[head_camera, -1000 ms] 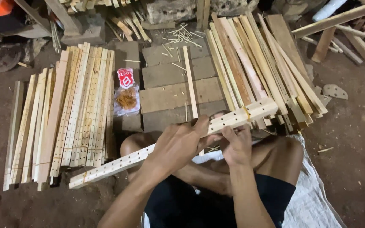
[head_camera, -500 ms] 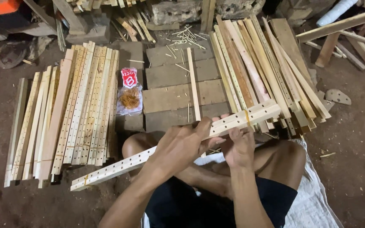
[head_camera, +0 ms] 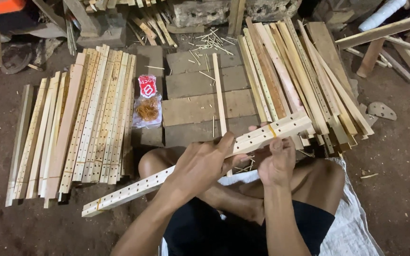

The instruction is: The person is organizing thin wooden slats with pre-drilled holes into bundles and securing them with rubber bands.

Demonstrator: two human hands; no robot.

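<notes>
A rough woodworking workshop is shown: the dirt floor (head_camera: 404, 156) is covered with stacks of drilled wooden slats (head_camera: 86, 118), loose laths (head_camera: 300, 76), scattered thin sticks (head_camera: 209, 45) and offcuts, and work is done seated on a white sack (head_camera: 352, 223).

A bare dirt floor (head_camera: 399, 156) fills the scene under dim, warm light. At the centre lie flat wooden planks (head_camera: 205, 106) side by side. At nine o'clock rests a stack of drilled slats (head_camera: 81, 123), at one o'clock a fanned pile of longer slats (head_camera: 300, 71). A white woven sack (head_camera: 352, 223) lies at five o'clock.
</notes>
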